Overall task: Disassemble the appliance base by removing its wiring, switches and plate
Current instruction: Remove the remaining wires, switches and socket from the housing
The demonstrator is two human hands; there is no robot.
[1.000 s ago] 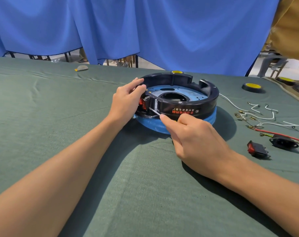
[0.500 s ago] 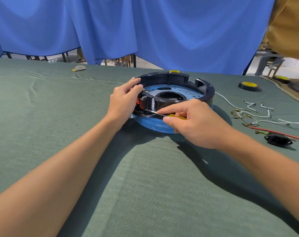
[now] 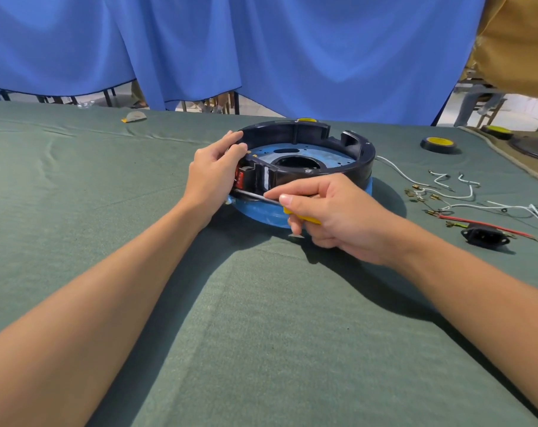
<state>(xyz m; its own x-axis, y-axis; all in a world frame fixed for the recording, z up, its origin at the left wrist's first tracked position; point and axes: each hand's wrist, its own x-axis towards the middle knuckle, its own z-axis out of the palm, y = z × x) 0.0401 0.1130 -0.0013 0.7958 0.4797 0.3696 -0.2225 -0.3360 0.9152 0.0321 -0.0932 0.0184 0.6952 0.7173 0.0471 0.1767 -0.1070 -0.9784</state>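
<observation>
Right, risks as I read them:

1. Table [image 3: 76, 186]: covered in loose green cloth. Nothing clamps the work, so it can slide or the cloth can bunch when force goes in sideways.
2. Base [image 3: 354, 161]: black ring sitting flat mid-table, open side up, with a blue lip underneath. It's held only by hand, so a hard pry could spin it or tip the near edge.
3. Plate [image 3: 332, 155]: blue, inside the ring and not yet out. I can't tell what fastens it.
4. Left hand [image 3: 210, 177]: fingers curled over the ring's left rim, gripping it right next to the switch. The tool tip points straight at this hand, so a slip means a stabbed palm or finger. That's the main hazard.
5. Right hand [image 3: 338, 217]: closed on the screwdriver's yellow handle, forefinger laid out along the shaft. It's a light pinch hold, so the tool could twist or jump under load.
6. Wires [image 3: 446, 195] and a black socket [image 3: 484, 237]: already out, lying well apart to the right. Small terminals could roll off or get swept away.
7. Screwdriver [image 3: 255, 195]: shaft lies nearly flat, tip at the ring's lower left edge under the switch. Levering at that shallow angle may crack the plastic housing.
8. Switch [image 3: 240, 177]: red, seated in the ring wall, partly hidden by the left hand. Prying on one side only could snap its clips or launch it.
</observation>
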